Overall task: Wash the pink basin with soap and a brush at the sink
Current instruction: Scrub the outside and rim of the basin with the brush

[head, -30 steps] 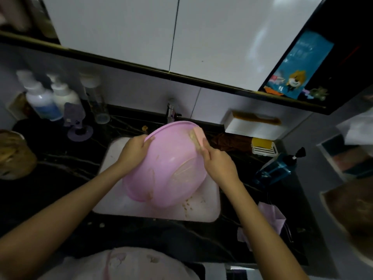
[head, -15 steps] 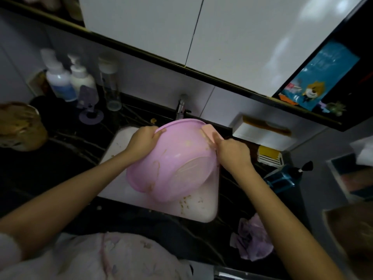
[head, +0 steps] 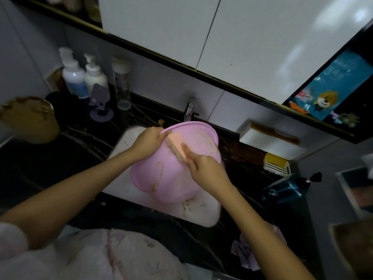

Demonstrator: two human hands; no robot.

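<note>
Scrubbing looks to be the step in hand. A dark bench point(head: 66, 150) runs round a white sink point(head: 203, 216), and the pink basin point(head: 181, 184) sits in that sink, tipped on its side with its rim up towards the tap point(head: 189, 110). The person's left hand point(head: 148, 141) grips the far rim, fingers curled over the edge to steady it. The right hand point(head: 204, 169) is closed round the brush point(head: 174, 145), forefinger laid straight along its back, bristles pressed to the basin's wall just beside the left hand. Brown smears point(head: 159, 168) show lower on that wall, and bits point(head: 187, 207) lie in the sink beneath. Next, I'd say, the brush wants drawing down over those smears while the left hand turns the basin. I see no water running, so a rinse is likely yet to come.
</note>
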